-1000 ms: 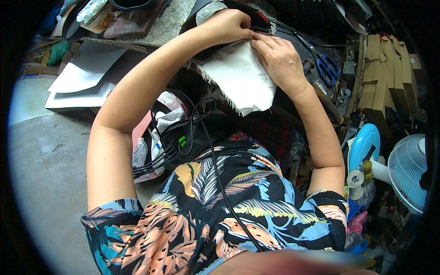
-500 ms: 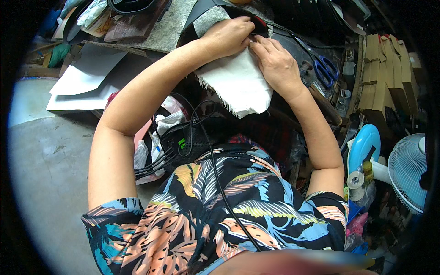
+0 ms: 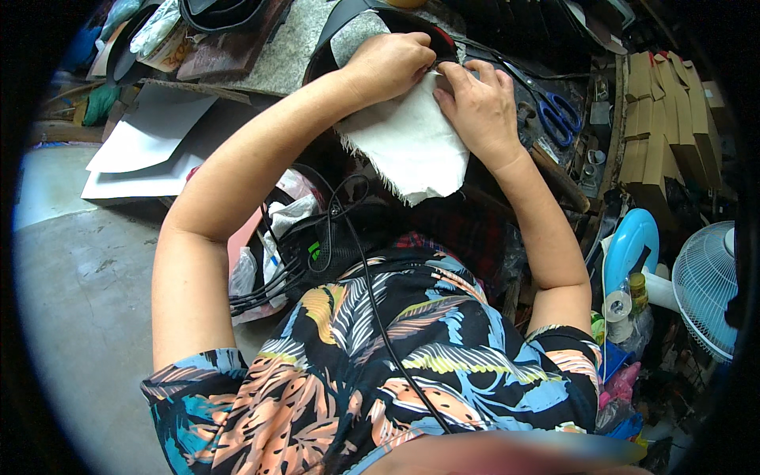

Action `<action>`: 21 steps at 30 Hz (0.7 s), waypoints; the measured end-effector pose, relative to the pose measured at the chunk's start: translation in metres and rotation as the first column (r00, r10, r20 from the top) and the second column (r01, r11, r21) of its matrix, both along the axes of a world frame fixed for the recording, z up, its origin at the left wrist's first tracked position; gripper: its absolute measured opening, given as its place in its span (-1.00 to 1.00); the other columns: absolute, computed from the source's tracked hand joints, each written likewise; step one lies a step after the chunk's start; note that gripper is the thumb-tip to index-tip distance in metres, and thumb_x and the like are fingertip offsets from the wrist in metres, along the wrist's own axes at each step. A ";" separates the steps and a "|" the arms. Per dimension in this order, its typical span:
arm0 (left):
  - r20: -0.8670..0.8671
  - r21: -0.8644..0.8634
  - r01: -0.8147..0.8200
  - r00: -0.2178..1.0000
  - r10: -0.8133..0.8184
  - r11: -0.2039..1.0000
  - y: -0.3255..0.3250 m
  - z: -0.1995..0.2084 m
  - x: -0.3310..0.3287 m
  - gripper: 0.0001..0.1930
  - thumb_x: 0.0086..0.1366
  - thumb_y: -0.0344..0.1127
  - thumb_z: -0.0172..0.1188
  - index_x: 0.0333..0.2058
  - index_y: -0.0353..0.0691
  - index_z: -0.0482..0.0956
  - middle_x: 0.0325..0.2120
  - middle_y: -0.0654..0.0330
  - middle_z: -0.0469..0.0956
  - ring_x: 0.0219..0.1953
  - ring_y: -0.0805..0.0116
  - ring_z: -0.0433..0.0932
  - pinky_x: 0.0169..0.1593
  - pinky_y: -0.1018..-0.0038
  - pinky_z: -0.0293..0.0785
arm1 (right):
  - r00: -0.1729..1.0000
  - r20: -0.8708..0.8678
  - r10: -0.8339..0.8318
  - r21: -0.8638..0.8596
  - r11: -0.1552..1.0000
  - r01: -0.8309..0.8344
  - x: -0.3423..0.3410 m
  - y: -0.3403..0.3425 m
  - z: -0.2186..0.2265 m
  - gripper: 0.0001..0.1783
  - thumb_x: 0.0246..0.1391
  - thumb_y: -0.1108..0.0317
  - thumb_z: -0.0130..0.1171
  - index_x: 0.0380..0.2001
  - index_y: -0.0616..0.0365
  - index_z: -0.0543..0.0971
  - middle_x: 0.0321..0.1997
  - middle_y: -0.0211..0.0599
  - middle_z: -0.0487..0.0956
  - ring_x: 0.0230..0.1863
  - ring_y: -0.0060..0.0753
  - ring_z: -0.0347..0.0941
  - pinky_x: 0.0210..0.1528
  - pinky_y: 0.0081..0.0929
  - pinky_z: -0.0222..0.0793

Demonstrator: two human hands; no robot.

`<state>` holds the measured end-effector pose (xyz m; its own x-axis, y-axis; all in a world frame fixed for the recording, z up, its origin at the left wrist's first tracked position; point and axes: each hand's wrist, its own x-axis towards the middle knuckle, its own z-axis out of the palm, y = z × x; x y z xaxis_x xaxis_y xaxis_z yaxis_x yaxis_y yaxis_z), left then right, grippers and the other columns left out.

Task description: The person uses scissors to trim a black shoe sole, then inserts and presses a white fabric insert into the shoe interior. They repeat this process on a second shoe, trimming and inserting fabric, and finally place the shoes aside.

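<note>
My left hand (image 3: 392, 62) is closed, its fingers curled inside a stiff black band (image 3: 321, 62) bent into a loop. What its fingertips pinch is hidden. Close against them is my right hand (image 3: 483, 115), its fingers bent and the index fingertip pressed in at the same spot; whatever it grips is too small to make out. A white cloth (image 3: 412, 150) with a frayed edge hangs below both hands, its upper end running up under the fingers.
Blue-handled scissors (image 3: 559, 119) lie right of my right hand. A grey stone-like slab (image 3: 285, 49) is behind my left forearm, with white sheets (image 3: 146, 146) to its left. Cardboard boxes (image 3: 657, 119) and a fan (image 3: 704, 289) stand at the right. A thin black cable (image 3: 376, 317) crosses my shirt.
My right hand has lifted and turned slightly, its fingers more spread and its thumb lower. My left hand stays almost in place at the black band, and the white cloth has barely shifted.
</note>
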<state>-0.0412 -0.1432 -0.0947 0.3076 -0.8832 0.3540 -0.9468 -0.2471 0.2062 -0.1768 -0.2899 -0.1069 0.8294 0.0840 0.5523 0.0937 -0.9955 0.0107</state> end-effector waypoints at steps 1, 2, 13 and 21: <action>0.041 0.039 0.032 0.999 -0.033 0.999 0.002 0.004 -0.001 -0.89 0.21 -0.40 0.24 -0.32 -0.26 0.68 -0.25 0.14 0.57 -0.18 0.14 0.60 -0.16 0.25 0.57 | 1.000 0.000 0.022 0.078 0.997 -0.022 0.001 -0.003 0.002 -0.61 -0.02 0.18 0.38 -0.09 -0.02 0.60 -0.15 -0.42 0.64 0.05 -0.25 0.47 0.11 -0.17 0.28; 0.084 0.069 0.057 0.994 -0.063 0.996 0.005 0.007 -0.002 -0.89 0.21 -0.40 0.24 -0.31 -0.25 0.69 -0.23 0.16 0.57 -0.13 0.17 0.58 -0.13 0.27 0.57 | 0.999 -0.014 0.048 0.153 0.987 -0.046 0.003 -0.008 0.005 -0.61 -0.03 0.19 0.38 -0.11 -0.03 0.59 -0.17 -0.43 0.65 0.05 -0.25 0.47 0.09 -0.17 0.27; 0.080 0.117 0.196 0.975 -0.206 0.974 0.012 0.005 -0.005 -0.76 0.26 -0.41 0.15 -0.14 -0.35 0.67 0.03 0.09 0.57 0.05 0.14 0.50 0.16 0.33 0.46 | 0.978 -0.115 0.175 0.247 0.959 -0.142 0.013 -0.042 0.010 -0.57 -0.05 0.69 0.10 -0.05 0.17 0.49 -0.16 -0.27 0.68 -0.04 -0.19 0.59 0.06 -0.31 0.48; 0.165 0.254 0.232 0.946 -0.278 0.939 0.003 0.011 -0.009 -0.77 0.12 -0.31 0.12 -0.35 -0.37 0.61 -0.24 0.10 0.58 -0.15 0.14 0.50 0.04 0.34 0.47 | 0.894 -0.192 0.406 0.654 0.732 -0.192 0.046 -0.063 0.040 -0.63 0.11 0.50 0.11 0.02 0.08 0.54 -0.24 -0.23 0.71 -0.17 -0.33 0.65 -0.08 -0.42 0.52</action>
